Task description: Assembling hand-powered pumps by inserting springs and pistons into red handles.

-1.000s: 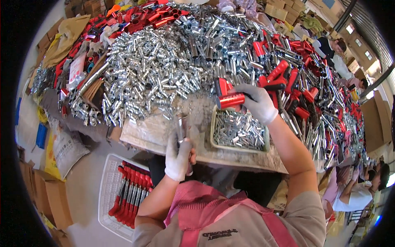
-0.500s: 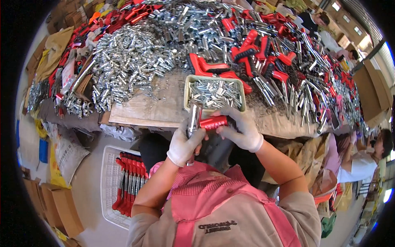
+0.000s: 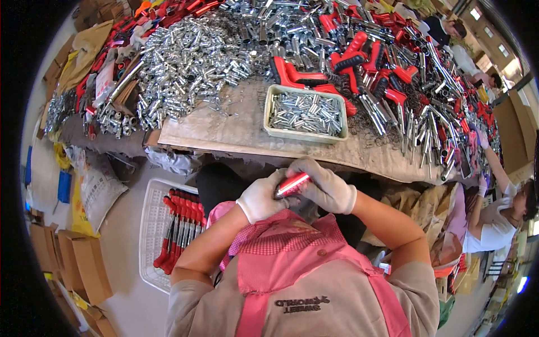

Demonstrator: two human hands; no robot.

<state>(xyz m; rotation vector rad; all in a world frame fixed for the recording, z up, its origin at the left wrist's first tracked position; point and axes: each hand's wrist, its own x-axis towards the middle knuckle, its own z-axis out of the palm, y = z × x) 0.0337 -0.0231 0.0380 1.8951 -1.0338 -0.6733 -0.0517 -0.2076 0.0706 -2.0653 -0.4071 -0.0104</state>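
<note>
Both my hands wear pale work gloves and meet in front of my apron, just off the table's front edge. Between them is a red handle [image 3: 293, 185] with a bright shine, part of a tool; its metal shaft, seen earlier, is now mostly hidden. My left hand [image 3: 263, 197] wraps the handle's left end, fingers curled. From the other side my right hand [image 3: 327, 188] closes round the handle's right end, its fingers bent over it. Beyond them on the table stands a cream tray [image 3: 306, 137] holding many short metal pins [image 3: 306, 111].
Heaps of chrome sockets [image 3: 191, 67] and red-handled tools [image 3: 353, 62] cover the table's [image 3: 213, 135] far part. A white basket [image 3: 144, 230] with red tools [image 3: 181, 224] stands on the floor at left. At right a co-worker [image 3: 497, 224] reaches to the table.
My hands have drawn closer together and slightly nearer my body. The upright metal shaft in my left hand has tipped out of sight, and the red handle is now more enclosed.
</note>
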